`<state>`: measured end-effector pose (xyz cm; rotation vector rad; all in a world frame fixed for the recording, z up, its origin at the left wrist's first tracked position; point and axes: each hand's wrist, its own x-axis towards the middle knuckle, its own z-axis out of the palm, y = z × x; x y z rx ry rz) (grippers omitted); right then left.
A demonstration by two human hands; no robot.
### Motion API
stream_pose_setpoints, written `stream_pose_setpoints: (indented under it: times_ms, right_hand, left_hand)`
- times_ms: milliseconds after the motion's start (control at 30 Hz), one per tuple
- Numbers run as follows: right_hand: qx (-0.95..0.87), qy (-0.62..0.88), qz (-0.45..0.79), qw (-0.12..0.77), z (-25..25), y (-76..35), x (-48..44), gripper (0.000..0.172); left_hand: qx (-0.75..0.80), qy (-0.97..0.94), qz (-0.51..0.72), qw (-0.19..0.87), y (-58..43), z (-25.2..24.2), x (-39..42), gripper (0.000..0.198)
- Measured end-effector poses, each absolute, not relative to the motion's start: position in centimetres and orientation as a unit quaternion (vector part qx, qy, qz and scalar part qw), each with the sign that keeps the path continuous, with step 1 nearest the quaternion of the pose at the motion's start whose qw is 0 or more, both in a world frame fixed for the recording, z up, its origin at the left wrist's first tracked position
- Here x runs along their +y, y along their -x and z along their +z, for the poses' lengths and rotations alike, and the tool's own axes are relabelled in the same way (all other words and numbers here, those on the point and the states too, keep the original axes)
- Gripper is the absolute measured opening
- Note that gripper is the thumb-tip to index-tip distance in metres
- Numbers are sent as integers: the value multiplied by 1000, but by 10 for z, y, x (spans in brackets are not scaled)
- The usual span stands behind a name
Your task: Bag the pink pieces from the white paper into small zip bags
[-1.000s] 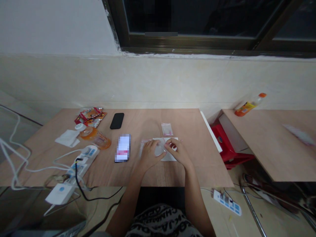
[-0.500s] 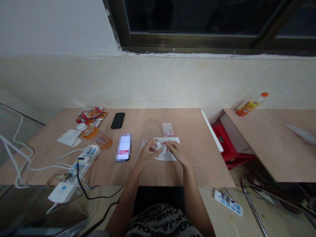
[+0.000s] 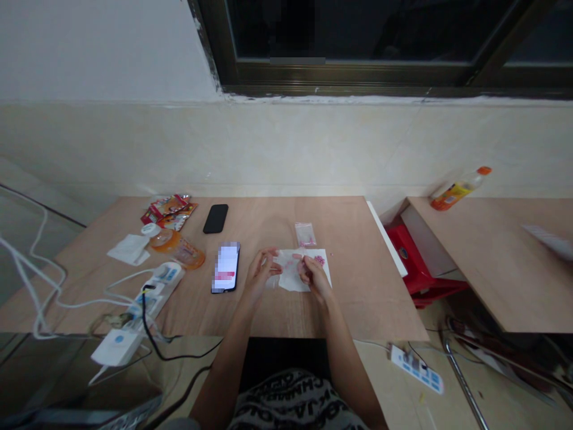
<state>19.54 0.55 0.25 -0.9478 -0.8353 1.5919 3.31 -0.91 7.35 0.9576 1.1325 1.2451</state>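
A white paper sheet [image 3: 290, 279] lies on the wooden table [image 3: 277, 310] in front of me, with a small heap of pink beads [image 3: 319, 260] on its far right part. My left hand [image 3: 262, 273] hovers at the sheet's left edge, fingers curled, pinching a small clear plastic bag [image 3: 274, 279]. My right hand [image 3: 313, 276] rests on the sheet just beside the beads, fingertips pinched together on something too small to make out. A second small clear bag with pink contents [image 3: 305, 234] lies further back on the table.
A lit phone [image 3: 226, 267] lies left of my hands and a dark phone [image 3: 215, 218] behind it. At the left are an orange bottle on its side [image 3: 179, 248], snack packets [image 3: 168, 211], a tissue [image 3: 129, 249], a power strip [image 3: 154, 286] and cables. A red stool [image 3: 409, 263] stands between the tables.
Both hands have drawn back toward me along the sheet. The pink beads now show on the sheet's right part, and the left hand has lifted the clear bag off the paper.
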Motion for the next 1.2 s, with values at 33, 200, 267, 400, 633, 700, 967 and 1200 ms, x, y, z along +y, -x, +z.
stream_pose_setpoints:
  times_ms: [33, 200, 267, 400, 633, 700, 967, 1200]
  right_hand:
    - [-340, 393, 669, 532, 2, -195, 6, 50]
    - [-298, 388, 684, 541, 4, -192, 6, 44]
    - [-281, 388, 689, 544, 4, -190, 6, 42]
    - [-257, 384, 696, 550, -1, -184, 5, 41]
    - [-233, 333, 727, 554, -11, -177, 2, 47]
    - [-212, 331, 736, 551, -11, -176, 1, 47]
    - [-81, 346, 748, 560, -11, -168, 3, 45]
    - [-147, 416, 719, 537, -14, -171, 3, 44]
  left_hand:
    - [479, -408, 533, 566, -33, 74, -9, 42]
    - [473, -417, 530, 567, -33, 79, -11, 44]
    - [472, -419, 527, 569, -34, 81, -11, 44]
    - [492, -419, 518, 561, -35, 80, -10, 41]
    - [529, -418, 512, 532, -35, 72, -7, 42]
    - [526, -415, 512, 537, -35, 72, -7, 44]
    - [521, -425, 521, 526, -37, 66, -4, 46]
    - [564, -436, 442, 544, -27, 62, -5, 45]
